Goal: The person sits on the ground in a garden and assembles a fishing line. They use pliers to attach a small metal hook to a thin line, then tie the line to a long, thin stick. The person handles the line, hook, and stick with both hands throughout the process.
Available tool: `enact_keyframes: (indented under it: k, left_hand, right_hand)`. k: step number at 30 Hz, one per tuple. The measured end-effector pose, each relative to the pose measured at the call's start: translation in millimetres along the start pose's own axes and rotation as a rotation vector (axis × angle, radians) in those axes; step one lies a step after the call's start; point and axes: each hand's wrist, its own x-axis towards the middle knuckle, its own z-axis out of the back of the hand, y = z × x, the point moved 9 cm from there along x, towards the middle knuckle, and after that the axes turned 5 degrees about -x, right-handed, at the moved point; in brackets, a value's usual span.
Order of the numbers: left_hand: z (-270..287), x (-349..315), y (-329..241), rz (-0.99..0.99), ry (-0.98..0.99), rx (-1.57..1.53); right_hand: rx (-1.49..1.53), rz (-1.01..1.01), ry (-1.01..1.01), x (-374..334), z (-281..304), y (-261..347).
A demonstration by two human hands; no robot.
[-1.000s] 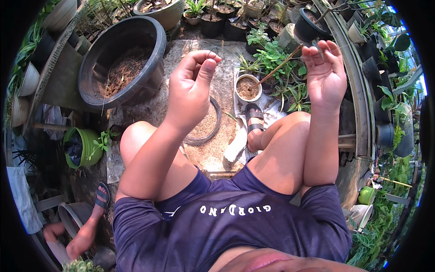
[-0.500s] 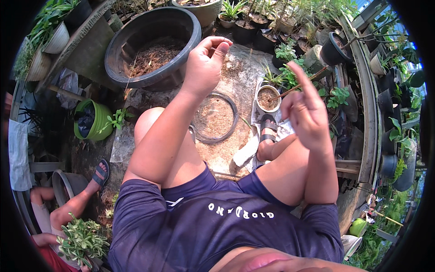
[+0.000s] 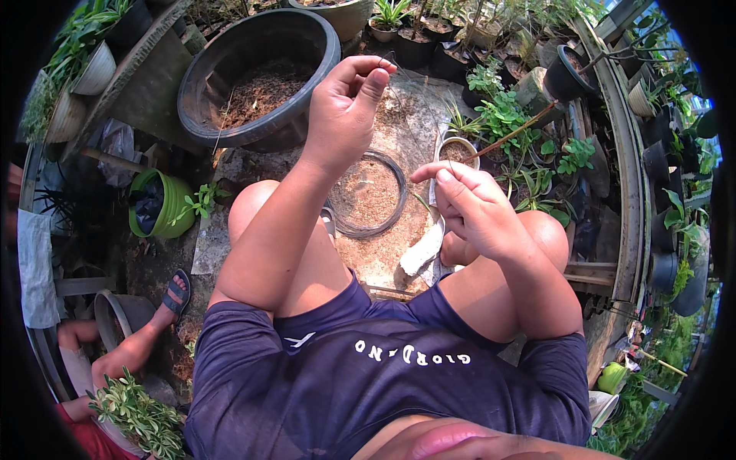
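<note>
My left hand (image 3: 342, 115) is raised beside the large black pot, thumb and forefinger pinched on a thin dark wire (image 3: 389, 55) that shows at the fingertips. The wire's fine length is hard to trace against the ground. Lower and to the right, my right hand (image 3: 469, 205) hovers over my right knee. Its forefinger reaches left, with the thumb against it and the other fingers curled. Whatever it may pinch is too fine to see. Between my legs a coil of dark wire (image 3: 402, 192) lies on the sandy ground.
The large black pot (image 3: 326, 92) holds brown soil. A small white pot (image 3: 474, 157) with a brown stick stands beyond my right hand. Left is a lime-green pot (image 3: 175, 207); a white cloth (image 3: 420, 254) lies near my foot. Another person's leg (image 3: 126, 356) shows at lower left.
My right hand has come down and to the left, its forefinger turning from pointing up to pointing left. My left hand has stayed nearly in place.
</note>
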Motion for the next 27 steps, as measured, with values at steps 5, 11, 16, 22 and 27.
enact_keyframes:
  k: [5,11,16,22,27]
  left_hand:
    - [-6,-2,-13,-0.101,0.075,0.159]
    - [-42,-20,-28,-0.208,0.376,0.483]
    - [-72,-39,-20,-0.224,0.565,0.425]
    - [-78,-49,-17,-0.113,0.660,0.280]
    - [-81,-64,-12,0.143,0.772,-0.020]
  right_hand:
    - [0.063,-0.054,-0.001,3,-1,-4]
    - [0.368,0.009,-0.212,4,23,11]
    - [0.121,0.121,-0.218,10,31,22]
    - [-0.330,0.145,-0.035,9,39,42]
    - [-0.442,0.188,-0.143,8,59,43]
